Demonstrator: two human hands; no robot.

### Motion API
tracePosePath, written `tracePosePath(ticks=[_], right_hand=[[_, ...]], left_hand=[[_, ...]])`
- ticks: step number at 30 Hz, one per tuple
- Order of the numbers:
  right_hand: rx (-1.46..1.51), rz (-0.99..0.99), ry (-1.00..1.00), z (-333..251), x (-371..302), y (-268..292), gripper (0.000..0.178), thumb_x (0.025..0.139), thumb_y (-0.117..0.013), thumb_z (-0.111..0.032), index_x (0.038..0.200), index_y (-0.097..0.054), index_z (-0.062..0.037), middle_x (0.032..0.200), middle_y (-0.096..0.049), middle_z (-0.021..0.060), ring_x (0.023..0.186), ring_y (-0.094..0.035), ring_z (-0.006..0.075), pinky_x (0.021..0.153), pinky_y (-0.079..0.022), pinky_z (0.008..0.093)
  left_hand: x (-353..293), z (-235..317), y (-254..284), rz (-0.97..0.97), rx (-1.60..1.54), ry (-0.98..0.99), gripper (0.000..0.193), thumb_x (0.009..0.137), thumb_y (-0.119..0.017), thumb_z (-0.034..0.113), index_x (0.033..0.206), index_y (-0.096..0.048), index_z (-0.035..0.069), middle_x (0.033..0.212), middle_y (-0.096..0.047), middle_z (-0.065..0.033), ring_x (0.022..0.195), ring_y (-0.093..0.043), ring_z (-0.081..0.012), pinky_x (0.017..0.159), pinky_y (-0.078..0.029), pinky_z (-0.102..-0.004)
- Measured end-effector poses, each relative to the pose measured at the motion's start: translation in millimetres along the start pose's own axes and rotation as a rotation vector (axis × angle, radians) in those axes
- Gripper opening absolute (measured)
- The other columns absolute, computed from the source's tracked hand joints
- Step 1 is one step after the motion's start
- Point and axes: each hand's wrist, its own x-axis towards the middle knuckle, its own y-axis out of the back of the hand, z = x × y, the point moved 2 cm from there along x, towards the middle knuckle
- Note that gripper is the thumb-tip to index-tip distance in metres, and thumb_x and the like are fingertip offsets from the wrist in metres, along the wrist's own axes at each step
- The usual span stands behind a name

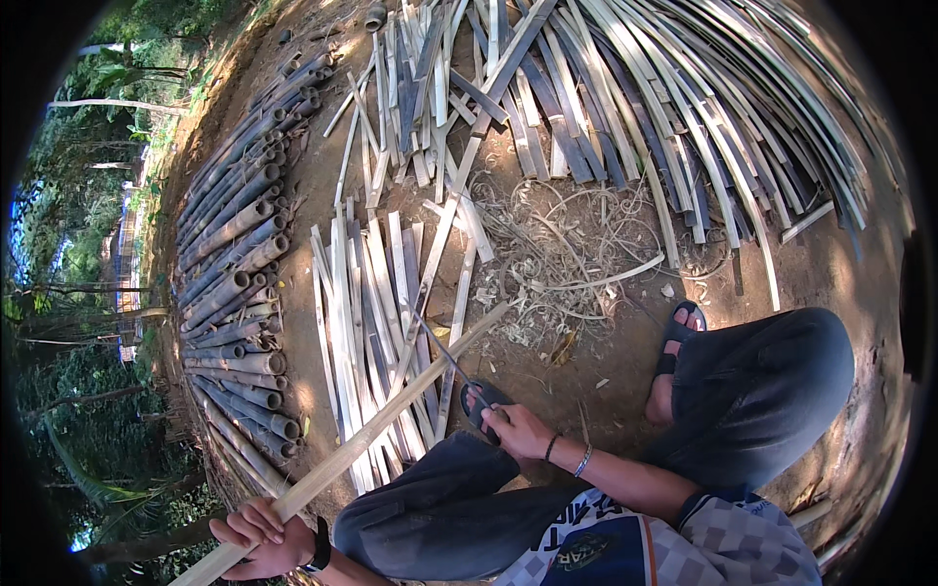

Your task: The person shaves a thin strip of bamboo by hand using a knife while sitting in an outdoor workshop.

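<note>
My left hand (262, 537) is closed round a long pale bamboo strip (391, 410) at the lower left. The strip slants up and to the right across my bent left leg, its far end above the ground. In my right hand (518, 432) is the handle of a thin-bladed knife (463, 376). Its narrow blade points up and left and crosses the strip near the far end. I cannot tell whether the edge is cutting into it. Curly bamboo shavings (547, 254) lie on the ground just beyond.
Split bamboo strips (371, 332) lie in a bundle beyond my left leg. A larger spread of strips (674, 107) covers the far right. Dark bamboo poles (230, 230) are stacked on the left. My sandalled feet (676, 342) rest on bare soil.
</note>
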Motion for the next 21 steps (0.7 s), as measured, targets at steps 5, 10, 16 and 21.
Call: tracePosePath(ticks=[5,10,16,21], right_hand=[[-0.051,0.112,-0.006,17.7,15.6,15.8,0.062,0.091,-0.049,-0.051,0.079,-0.062,0.0083,0.067,-0.059,0.0263,0.071,-0.062,0.0434,0.065,-0.047,0.0466],[-0.018,0.027,-0.084,13.6,11.7,0.6,0.055,0.095,-0.046,-0.045,0.078,-0.061,0.0048,0.061,-0.058,0.0199,0.056,-0.059,0.0303,0.057,-0.045,0.0411],[-0.156,0.125,0.058,11.9,16.0,20.7,0.059,0.094,-0.047,-0.047,0.077,-0.062,0.0070,0.066,-0.058,0.0268,0.064,-0.063,0.0365,0.061,-0.046,0.0427],[-0.100,0.114,0.112,-22.3,-5.4,-2.6,0.059,0.093,-0.046,-0.049,0.078,-0.063,0.0056,0.070,-0.059,0.0265,0.074,-0.064,0.0401,0.067,-0.047,0.0448]], left_hand=[[2.5,-1.5,0.7,-0.029,-0.021,0.026,0.054,0.090,-0.039,0.062,0.073,-0.033,0.012,0.052,-0.034,-0.0003,0.036,-0.034,-0.0103,0.039,-0.031,-0.0224],[0.9,-2.5,-0.7,0.074,0.028,-0.017,0.055,0.090,-0.037,0.065,0.073,-0.032,0.013,0.050,-0.034,0.0002,0.036,-0.034,-0.0091,0.037,-0.032,-0.0207],[3.7,-4.0,-1.8,0.085,0.047,-0.017,0.055,0.091,-0.037,0.065,0.073,-0.031,0.013,0.050,-0.034,0.0003,0.035,-0.035,-0.0087,0.037,-0.033,-0.0204],[2.5,-3.0,0.0,0.096,0.039,-0.018,0.056,0.091,-0.037,0.066,0.073,-0.031,0.013,0.050,-0.034,0.0001,0.036,-0.035,-0.0089,0.037,-0.034,-0.0207]])
